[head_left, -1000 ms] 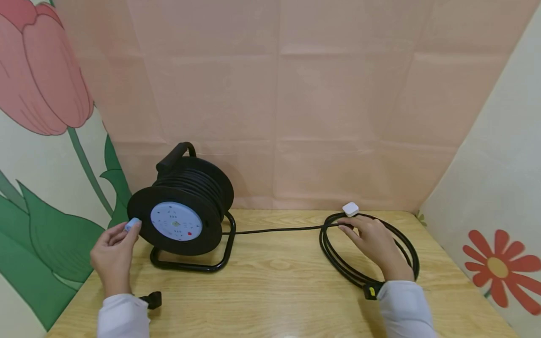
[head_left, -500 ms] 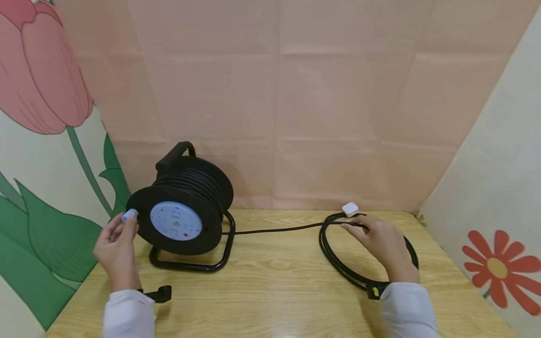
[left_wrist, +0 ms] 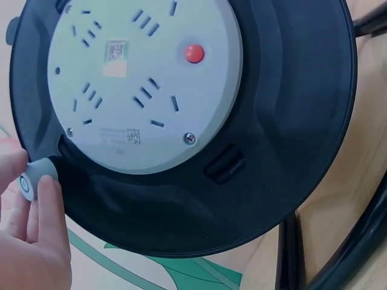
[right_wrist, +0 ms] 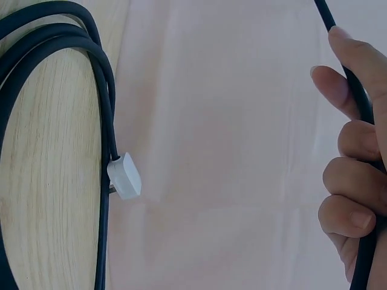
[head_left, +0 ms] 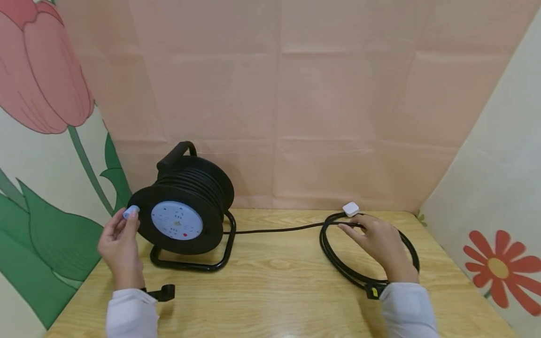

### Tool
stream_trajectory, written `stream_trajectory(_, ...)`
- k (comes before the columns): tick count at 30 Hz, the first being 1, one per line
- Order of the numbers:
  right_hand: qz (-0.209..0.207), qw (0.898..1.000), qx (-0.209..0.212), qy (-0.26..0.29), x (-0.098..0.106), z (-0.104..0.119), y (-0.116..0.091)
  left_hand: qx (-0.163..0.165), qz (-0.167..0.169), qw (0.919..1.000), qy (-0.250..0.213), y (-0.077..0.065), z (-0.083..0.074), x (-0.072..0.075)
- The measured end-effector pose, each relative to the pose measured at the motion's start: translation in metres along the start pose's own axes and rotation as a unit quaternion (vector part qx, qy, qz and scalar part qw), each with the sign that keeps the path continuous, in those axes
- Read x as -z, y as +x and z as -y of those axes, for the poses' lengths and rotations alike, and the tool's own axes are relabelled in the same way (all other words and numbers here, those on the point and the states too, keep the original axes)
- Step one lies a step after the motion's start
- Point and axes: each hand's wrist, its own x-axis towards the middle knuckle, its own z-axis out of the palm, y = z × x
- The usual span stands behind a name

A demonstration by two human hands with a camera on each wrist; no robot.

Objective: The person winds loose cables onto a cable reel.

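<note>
A black cable reel (head_left: 211,233) stands on the left of the table, its pale socket panel (head_left: 176,220) facing forward. My left hand (head_left: 122,256) pinches the light-blue winding knob (head_left: 131,212) at the rim of its front disc; the left wrist view shows thumb and fingers around this knob (left_wrist: 41,176). From the reel a black cable (head_left: 274,230) runs right to my right hand (head_left: 382,241), which holds it above the loose coil. In the right wrist view the fingers of that hand (right_wrist: 354,175) curl round the cable (right_wrist: 326,13).
The loose cable coil (head_left: 338,266) lies on the right of the wooden table (head_left: 262,300). A white plug (head_left: 351,209) sits at its back edge. Behind the table hangs a pink sheet (head_left: 274,117), with painted walls on both sides. A black strap hangs at my left wrist.
My left hand has moved up slightly with the knob, which has come round a little on the reel's rim. My right hand has shifted slightly right along the cable.
</note>
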Motion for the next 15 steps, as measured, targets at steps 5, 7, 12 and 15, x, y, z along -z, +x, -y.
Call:
stream_trajectory(5, 0.008, 1.0, -0.008, 0.008, 0.0007, -0.0003, -0.0001, 0.014, 0.014, 0.9998, -0.009, -0.002, -0.0026, -0.0035)
stream_trajectory(7, 0.014, 1.0, -0.014, 0.014, 0.0004, -0.0007, -0.0006, 0.017, 0.019, 0.9996, -0.011, -0.0031, -0.0029, -0.0049)
stream_trajectory(12, 0.023, 1.0, -0.011, 0.018, 0.0001, 0.0013, -0.0009, 0.019, 0.02, 0.9994, -0.022, -0.0043, -0.0031, -0.0074)
stream_trajectory(15, 0.021, 1.0, -0.002, 0.012, -0.0013, 0.0028, -0.0013, 0.023, 0.027, 0.9986, -0.039, -0.0051, -0.0053, -0.0084)
